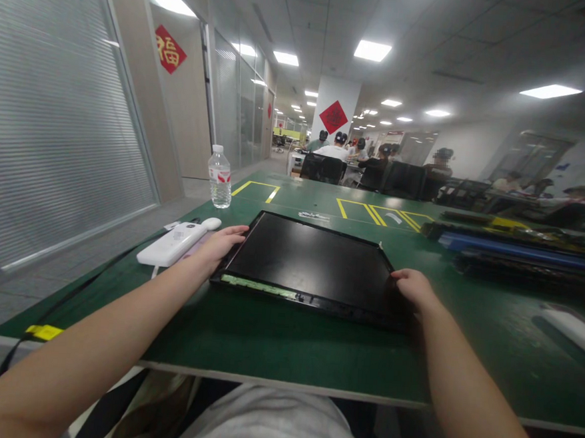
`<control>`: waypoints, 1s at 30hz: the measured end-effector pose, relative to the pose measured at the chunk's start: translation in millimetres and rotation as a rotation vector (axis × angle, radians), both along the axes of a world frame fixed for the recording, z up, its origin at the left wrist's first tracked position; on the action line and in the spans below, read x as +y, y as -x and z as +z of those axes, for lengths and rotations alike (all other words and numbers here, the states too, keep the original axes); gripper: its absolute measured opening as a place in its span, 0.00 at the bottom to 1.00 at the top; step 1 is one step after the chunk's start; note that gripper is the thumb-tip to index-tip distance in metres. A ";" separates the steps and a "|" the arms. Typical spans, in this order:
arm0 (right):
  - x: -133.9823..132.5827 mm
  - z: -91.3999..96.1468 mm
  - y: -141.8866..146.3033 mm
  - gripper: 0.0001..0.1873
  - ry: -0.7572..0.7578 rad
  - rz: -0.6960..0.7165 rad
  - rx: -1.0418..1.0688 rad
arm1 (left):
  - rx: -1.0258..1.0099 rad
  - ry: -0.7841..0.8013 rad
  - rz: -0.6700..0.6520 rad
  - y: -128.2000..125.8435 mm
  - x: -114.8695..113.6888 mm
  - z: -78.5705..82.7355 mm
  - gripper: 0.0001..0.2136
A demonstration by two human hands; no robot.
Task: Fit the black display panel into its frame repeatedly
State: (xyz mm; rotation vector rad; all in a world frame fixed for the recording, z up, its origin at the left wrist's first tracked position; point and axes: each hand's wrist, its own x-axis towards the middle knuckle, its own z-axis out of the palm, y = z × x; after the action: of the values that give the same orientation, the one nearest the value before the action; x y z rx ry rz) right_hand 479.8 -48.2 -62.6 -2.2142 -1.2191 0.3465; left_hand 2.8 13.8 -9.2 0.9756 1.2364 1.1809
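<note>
A black flat screen panel (314, 260) lies face up in front of me, a little above or on the green table (283, 352); which of the two I cannot tell. Along its near edge runs a green circuit strip (258, 286). My left hand (225, 244) grips the panel's left edge, thumb and fingers around the frame. At the opposite edge, my right hand (414, 287) pinches the frame, its lower fingers hidden under the panel.
Left of the panel lie a white device (168, 245) and a black strap. A water bottle (220, 180) stands behind them. Long blue and black parts (511, 249) lie at the right, near a white object (575, 332). Yellow tape marks the far tabletop. Several people sit beyond.
</note>
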 end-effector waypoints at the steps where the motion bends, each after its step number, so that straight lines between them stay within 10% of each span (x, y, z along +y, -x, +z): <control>1: 0.6 -1.3 -1.3 0.21 -0.006 0.001 0.003 | -0.013 0.026 -0.013 -0.2 -0.3 -0.2 0.26; 14: -1.2 6.0 4.5 0.20 0.018 -0.001 -0.022 | -0.041 0.119 -0.109 -2.5 -9.9 4.1 0.40; 30: -2.4 6.3 7.1 0.20 -0.001 -0.010 0.014 | -0.020 0.128 -0.164 -1.9 -12.6 4.9 0.31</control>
State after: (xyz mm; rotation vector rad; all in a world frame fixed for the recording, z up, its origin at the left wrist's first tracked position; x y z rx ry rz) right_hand 472.7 -50.6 -56.3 -2.2124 -1.2003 0.3564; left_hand 4.7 1.2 -4.3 0.9485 1.1783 0.9699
